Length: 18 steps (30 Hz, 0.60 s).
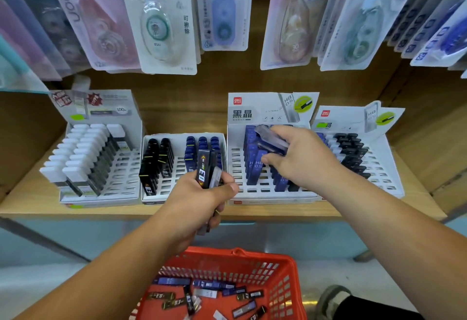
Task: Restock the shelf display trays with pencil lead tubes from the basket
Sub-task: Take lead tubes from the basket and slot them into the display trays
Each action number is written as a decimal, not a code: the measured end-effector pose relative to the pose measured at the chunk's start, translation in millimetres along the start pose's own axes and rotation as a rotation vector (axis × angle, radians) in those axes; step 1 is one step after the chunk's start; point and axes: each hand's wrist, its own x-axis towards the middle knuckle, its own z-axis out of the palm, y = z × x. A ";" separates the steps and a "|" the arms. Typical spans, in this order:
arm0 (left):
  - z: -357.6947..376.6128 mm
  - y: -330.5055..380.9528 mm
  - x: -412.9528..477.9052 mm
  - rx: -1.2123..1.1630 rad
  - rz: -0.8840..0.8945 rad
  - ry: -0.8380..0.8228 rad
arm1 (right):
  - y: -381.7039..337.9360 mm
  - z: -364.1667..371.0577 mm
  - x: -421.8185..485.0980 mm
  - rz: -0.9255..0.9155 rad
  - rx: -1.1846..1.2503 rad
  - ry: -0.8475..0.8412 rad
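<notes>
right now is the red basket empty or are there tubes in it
Not empty: loose black and blue lead tubes lie scattered flat on the floor of the red basket.

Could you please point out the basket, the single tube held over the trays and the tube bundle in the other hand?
Basket [265, 256]: head view, far rim.
Single tube [270, 136]: head view, clear body.
Tube bundle [204, 168]: head view, black label.

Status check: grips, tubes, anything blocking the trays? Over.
Left grip holds a bundle of tubes. Right grip pinches a clear tube over the blue-tube tray. Basket has loose tubes. Nothing in the way.
</notes>
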 end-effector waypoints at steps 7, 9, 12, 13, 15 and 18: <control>-0.3 2.6 -1.2 0.020 0.008 0.033 | -5.0 -2.0 0.5 0.027 0.005 -0.035; 0.8 3.0 -1.2 0.037 0.014 0.043 | -9.6 0.4 -0.5 0.013 -0.081 -0.111; 2.1 3.2 -1.1 0.034 0.030 0.059 | -15.1 1.1 -1.0 0.017 0.053 -0.093; 2.7 3.7 -0.7 0.035 0.043 0.061 | -17.4 -1.9 -0.7 0.049 0.175 -0.053; 3.8 6.5 -0.3 0.038 0.075 0.078 | -23.2 -11.1 -2.3 0.159 0.470 -0.029; 5.9 19.3 0.3 0.011 0.180 0.108 | -29.4 -24.4 -7.6 0.304 0.774 -0.227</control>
